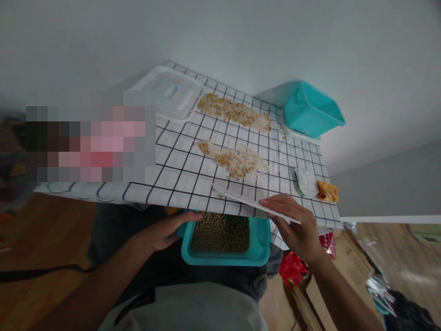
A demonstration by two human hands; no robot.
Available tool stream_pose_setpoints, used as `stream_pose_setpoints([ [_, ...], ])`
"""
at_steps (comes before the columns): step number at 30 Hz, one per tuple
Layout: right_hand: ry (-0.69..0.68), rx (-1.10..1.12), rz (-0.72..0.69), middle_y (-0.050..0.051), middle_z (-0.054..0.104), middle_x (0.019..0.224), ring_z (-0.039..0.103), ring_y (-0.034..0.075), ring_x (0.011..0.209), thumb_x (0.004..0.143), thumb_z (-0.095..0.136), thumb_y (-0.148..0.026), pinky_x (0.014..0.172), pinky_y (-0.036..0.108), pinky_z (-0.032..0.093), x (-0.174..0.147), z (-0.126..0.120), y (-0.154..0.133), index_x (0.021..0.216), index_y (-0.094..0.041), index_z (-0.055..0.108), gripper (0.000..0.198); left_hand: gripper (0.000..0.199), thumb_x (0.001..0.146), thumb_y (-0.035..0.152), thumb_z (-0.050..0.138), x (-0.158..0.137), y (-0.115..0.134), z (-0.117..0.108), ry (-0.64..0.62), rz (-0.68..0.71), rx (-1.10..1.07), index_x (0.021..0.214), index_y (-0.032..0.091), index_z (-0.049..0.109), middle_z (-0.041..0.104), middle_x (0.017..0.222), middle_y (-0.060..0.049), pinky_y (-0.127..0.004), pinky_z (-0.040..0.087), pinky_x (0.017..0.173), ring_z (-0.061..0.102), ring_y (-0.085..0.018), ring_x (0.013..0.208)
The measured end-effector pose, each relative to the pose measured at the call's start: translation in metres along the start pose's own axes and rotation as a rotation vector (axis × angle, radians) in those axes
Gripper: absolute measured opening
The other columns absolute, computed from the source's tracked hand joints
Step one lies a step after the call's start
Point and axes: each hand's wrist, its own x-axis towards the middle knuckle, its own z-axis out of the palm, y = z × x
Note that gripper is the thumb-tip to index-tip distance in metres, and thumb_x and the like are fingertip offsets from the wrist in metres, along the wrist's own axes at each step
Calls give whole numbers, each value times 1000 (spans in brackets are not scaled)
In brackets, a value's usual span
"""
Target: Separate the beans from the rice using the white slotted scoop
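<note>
My left hand grips the left rim of a turquoise plastic bin, its thumb over the edge. Loose round beans, yellowish and darker green, cover the bin's bottom. The bin sits at my lap, partly under the table's front edge. Between fingers and thumb, my right hand holds a thin white flat strip, tilted at the table edge; its exact kind is unclear. Just beyond it lies a pile of yellow beans mixed with whitish grains. A second, longer mixed pile lies farther back.
A translucent lid lies at the table's back left. Another turquoise bin stands at the back right against the wall. A white folded cloth and an orange one rest on the checked tablecloth. Cardboard lies below right.
</note>
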Motion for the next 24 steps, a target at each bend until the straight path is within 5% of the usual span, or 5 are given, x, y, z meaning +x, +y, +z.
stream_pose_setpoints([
  [15,-156,130,-47,8,71,118,63,24,109,89,60,-8,89,44,54,-9,-5,-12,130,-23,63,44,33,73,40,80,0,-3,-8,-24,-9,-86,99,20,77,80,108,-5,-34,55,92,69,-29,113],
  [24,245,-235,112,3,74,102,68,19,92,90,63,-15,82,35,55,17,-22,18,110,-26,72,24,26,74,39,77,-1,0,-5,-24,-70,-97,94,22,77,82,97,-5,-36,54,93,69,-29,113],
])
